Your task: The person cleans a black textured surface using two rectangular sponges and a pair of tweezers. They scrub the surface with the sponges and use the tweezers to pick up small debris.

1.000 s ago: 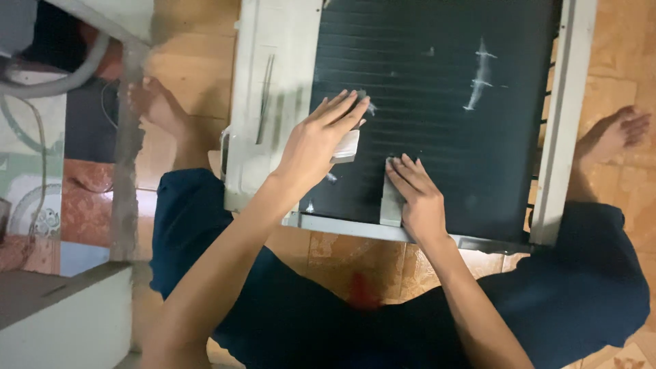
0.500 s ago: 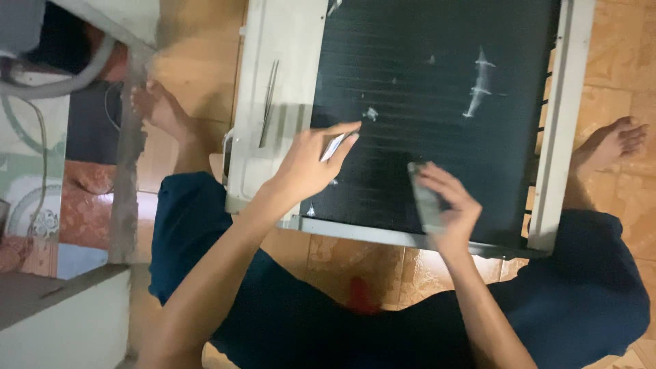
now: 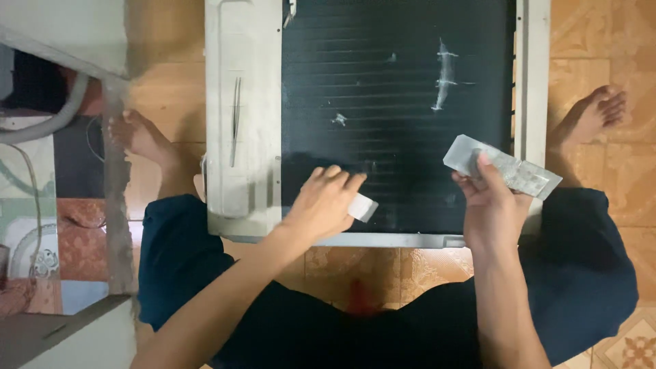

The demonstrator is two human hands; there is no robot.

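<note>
Right hand (image 3: 493,205) now lifted off the black finned coil panel in its pale metal frame (image 3: 403,102), grip clamped on a flat grey metal strip (image 3: 504,167); left hand (image 3: 322,202) lower, pinching a small white piece (image 3: 362,206) against the fins.

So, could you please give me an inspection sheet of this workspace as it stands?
Surface: patterned tan floor tiles; the person sits on them, bare feet out to each side.
Job's things: dark finned panel in a pale metal frame, lying flat; whitish scuffs on the fins.
Left hand: rests on the panel's lower edge, a small pale piece under its fingers.
Right hand: raised, holds a flat grey strip clear of the panel.
Clutter: thin metal tool lying on the frame.
Cables: grey hose and a thin wire at far left.
Surroundings: pale ledges at left, coloured tiles beyond.
</note>
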